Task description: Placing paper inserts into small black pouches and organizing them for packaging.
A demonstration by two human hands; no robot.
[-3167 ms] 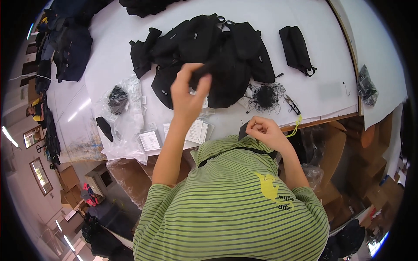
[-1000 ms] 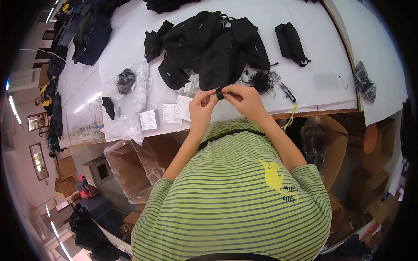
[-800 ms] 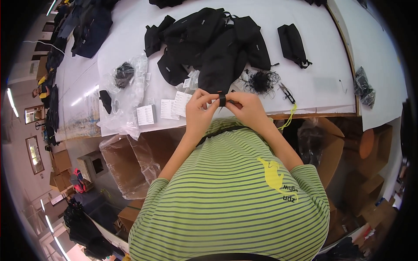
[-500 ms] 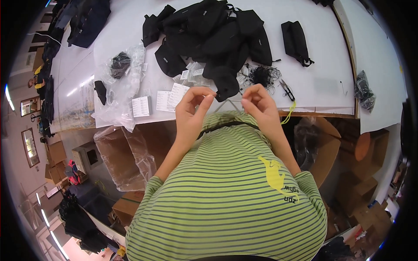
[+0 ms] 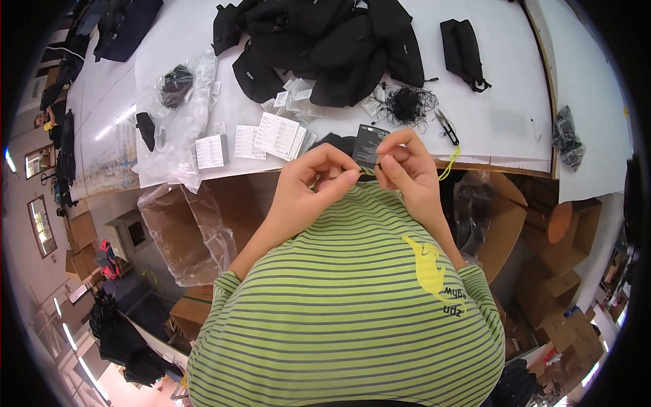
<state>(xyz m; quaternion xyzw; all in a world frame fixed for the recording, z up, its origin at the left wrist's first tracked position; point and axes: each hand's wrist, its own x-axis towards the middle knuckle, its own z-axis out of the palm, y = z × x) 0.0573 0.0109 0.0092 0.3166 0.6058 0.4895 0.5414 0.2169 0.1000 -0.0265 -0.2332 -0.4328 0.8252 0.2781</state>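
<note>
My left hand (image 5: 320, 180) is at the table's front edge, thumb and forefinger pinched together; whatever is between them is too small to make out. Close beside it, my right hand (image 5: 411, 166) has its fingers bent closed at the lower right edge of a dark hang tag (image 5: 368, 139) with pale print. Part of a black fabric piece (image 5: 338, 142) shows behind the left fingers, the rest hidden by my hands and shirt. White printed cards (image 5: 277, 134) lie in a fanned stack beyond my left hand. Black string loops (image 5: 405, 107) lie in a tangle beyond the right.
Black bags (image 5: 319, 41) are heaped at the back, and a single black pouch (image 5: 462, 54) lies to their right. Thread snips (image 5: 446, 127) with a yellow cord rest near the right edge. Clear plastic bags (image 5: 183, 129) cover the left side. Cardboard boxes (image 5: 505, 230) stand below the table.
The dark hang tag has come into view by my right hand. My hands have drawn closer together and lower, and the black piece between them has dropped toward me, mostly out of sight.
</note>
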